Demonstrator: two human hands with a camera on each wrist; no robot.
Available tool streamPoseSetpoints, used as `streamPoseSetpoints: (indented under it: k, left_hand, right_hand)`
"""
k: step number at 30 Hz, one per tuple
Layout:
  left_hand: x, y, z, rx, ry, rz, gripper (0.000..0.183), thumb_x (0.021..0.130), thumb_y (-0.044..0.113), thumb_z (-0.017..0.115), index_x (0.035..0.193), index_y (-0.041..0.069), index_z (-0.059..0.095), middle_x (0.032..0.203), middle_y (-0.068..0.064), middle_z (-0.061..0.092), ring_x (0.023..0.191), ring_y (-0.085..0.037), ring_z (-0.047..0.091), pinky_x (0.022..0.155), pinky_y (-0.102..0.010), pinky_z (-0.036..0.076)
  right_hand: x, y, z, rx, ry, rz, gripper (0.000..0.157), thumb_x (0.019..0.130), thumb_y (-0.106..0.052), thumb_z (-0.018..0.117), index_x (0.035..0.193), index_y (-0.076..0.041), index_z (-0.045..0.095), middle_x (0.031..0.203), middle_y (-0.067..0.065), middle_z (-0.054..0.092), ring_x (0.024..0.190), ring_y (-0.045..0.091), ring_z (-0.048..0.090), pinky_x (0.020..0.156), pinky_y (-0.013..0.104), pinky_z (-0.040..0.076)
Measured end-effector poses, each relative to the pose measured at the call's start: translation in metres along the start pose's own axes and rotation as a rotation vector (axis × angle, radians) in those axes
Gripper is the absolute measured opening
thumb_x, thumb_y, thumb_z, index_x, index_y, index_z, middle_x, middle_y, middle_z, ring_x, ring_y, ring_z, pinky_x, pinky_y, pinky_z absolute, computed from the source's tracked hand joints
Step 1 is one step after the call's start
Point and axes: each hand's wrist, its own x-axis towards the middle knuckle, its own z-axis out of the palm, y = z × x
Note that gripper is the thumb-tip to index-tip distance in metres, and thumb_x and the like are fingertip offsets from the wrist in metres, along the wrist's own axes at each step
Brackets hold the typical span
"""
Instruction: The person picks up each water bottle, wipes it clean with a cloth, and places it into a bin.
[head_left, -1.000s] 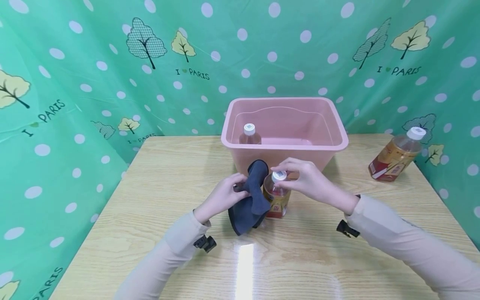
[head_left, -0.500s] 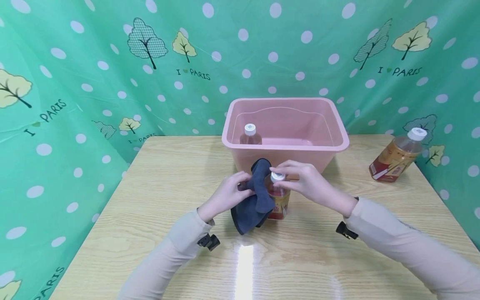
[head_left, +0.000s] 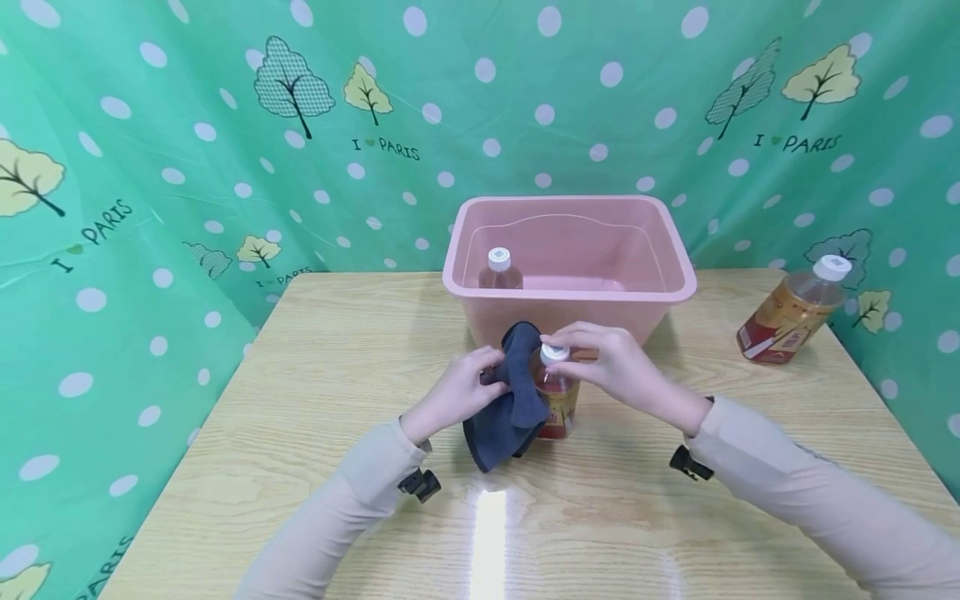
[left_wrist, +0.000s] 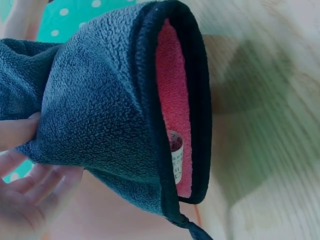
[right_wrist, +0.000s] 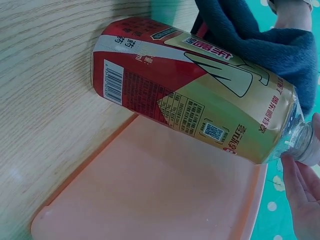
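The dark cloth (head_left: pixel 513 404) has shifted right, covering more of the held bottle (head_left: pixel 559 407).

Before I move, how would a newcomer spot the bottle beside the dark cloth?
Find the pink bin on the wooden table. Just in front, beside the dark cloth, stands the white-capped bottle with a gold-and-red label. Unlike the bottle in the bin and the one at far right, it has the right hand at its cap.
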Motion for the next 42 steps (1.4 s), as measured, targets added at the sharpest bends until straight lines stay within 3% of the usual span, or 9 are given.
streamPoseSetpoints:
  k: [12, 17, 22, 30, 36, 42]
  left_hand:
    - [-0.005, -0.017, 0.018, 0.019, -0.076, -0.046, 0.021, 0.071, -0.002, 0.063, 0.092, 0.002, 0.060, 0.082, -0.005, 0.056, 0.071, -0.014, 0.048, 0.064, -0.024, 0.041]
    - [-0.006, -0.024, 0.025, 0.052, -0.101, -0.044, 0.017, 0.069, -0.001, 0.064, 0.084, 0.003, 0.057, 0.076, -0.004, 0.053, 0.069, -0.014, 0.046, 0.062, -0.025, 0.038]
    - [-0.006, -0.034, 0.033, 0.071, -0.174, -0.070, 0.014, 0.070, 0.000, 0.063, 0.080, 0.005, 0.054, 0.069, -0.002, 0.048, 0.065, -0.014, 0.044, 0.059, -0.024, 0.036]
    - [-0.004, -0.041, 0.039, 0.088, -0.270, -0.125, 0.017, 0.074, 0.002, 0.061, 0.090, 0.004, 0.056, 0.078, -0.004, 0.056, 0.072, -0.015, 0.050, 0.066, -0.029, 0.041]
    - [-0.003, -0.040, 0.039, 0.080, -0.279, -0.131, 0.018, 0.075, 0.002, 0.061, 0.092, 0.003, 0.057, 0.082, -0.006, 0.058, 0.074, -0.016, 0.052, 0.068, -0.030, 0.042]
    - [-0.005, -0.039, 0.035, 0.055, -0.256, -0.137, 0.013, 0.074, 0.003, 0.062, 0.083, 0.006, 0.053, 0.073, -0.002, 0.051, 0.066, -0.013, 0.047, 0.061, -0.025, 0.039]
  right_hand:
    - [0.000, 0.001, 0.001, -0.004, 0.017, -0.012, 0.032, 0.068, -0.007, 0.073, 0.099, -0.003, 0.065, 0.094, 0.001, 0.064, 0.085, 0.011, 0.061, 0.070, 0.020, 0.049]
    - [0.000, 0.000, 0.000, 0.002, 0.003, 0.009, 0.033, 0.068, -0.008, 0.073, 0.100, -0.005, 0.065, 0.095, 0.000, 0.063, 0.086, 0.010, 0.060, 0.071, 0.020, 0.049]
    - [0.000, -0.001, -0.001, -0.014, -0.008, 0.017, 0.033, 0.069, -0.010, 0.073, 0.100, -0.006, 0.065, 0.095, 0.000, 0.063, 0.086, 0.010, 0.060, 0.071, 0.019, 0.048]
    - [0.001, -0.001, -0.001, -0.033, -0.004, 0.005, 0.032, 0.068, -0.009, 0.073, 0.099, -0.005, 0.065, 0.094, 0.000, 0.063, 0.084, 0.010, 0.060, 0.070, 0.019, 0.048]
    - [0.001, -0.002, -0.002, -0.048, -0.001, 0.003, 0.031, 0.068, -0.009, 0.073, 0.097, -0.005, 0.065, 0.094, 0.001, 0.063, 0.084, 0.010, 0.060, 0.071, 0.019, 0.048]
    - [0.001, -0.001, -0.001, -0.038, 0.000, 0.004, 0.031, 0.068, -0.009, 0.073, 0.097, -0.005, 0.065, 0.095, 0.002, 0.063, 0.084, 0.012, 0.060, 0.070, 0.020, 0.049]
